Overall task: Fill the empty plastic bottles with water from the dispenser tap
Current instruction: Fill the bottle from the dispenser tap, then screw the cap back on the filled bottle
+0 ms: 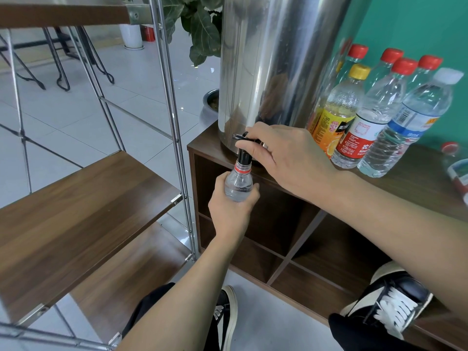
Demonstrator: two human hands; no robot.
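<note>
A tall steel water dispenser stands on a brown wooden cabinet. Its black tap juts over the cabinet's front edge. My left hand grips a clear plastic bottle upright, its open mouth with a red neck ring right under the spout. Water shows inside the bottle's shoulder. My right hand lies over the tap, fingers curled on its black lever.
Several capped bottles stand in a cluster to the right of the dispenser, one with a yellow cap. Another bottle lies at the far right. A metal-framed wooden shelf is at my left. My feet rest against the cabinet base.
</note>
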